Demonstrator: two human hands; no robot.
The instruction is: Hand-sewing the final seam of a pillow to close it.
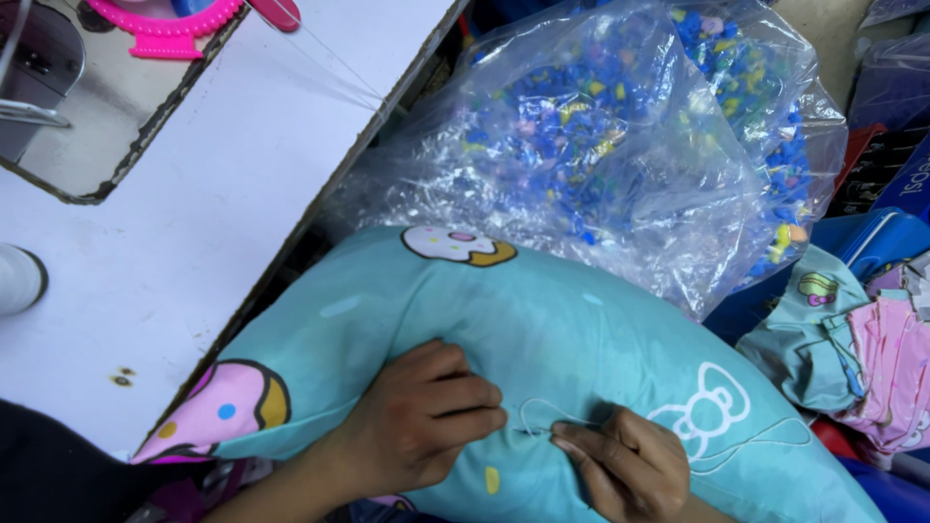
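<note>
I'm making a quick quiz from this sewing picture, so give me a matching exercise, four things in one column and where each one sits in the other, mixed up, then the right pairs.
Things:
1. pillow
2. plastic bag
3. pink hoop
4. pink cloth pile

Places:
A. top left, on the white table
B. far right, beside the pillow
C. under the left hand and right hand
D. behind the pillow, full of small blue and mixed-colour bits

Pairs: 1-C, 2-D, 3-A, 4-B
</note>
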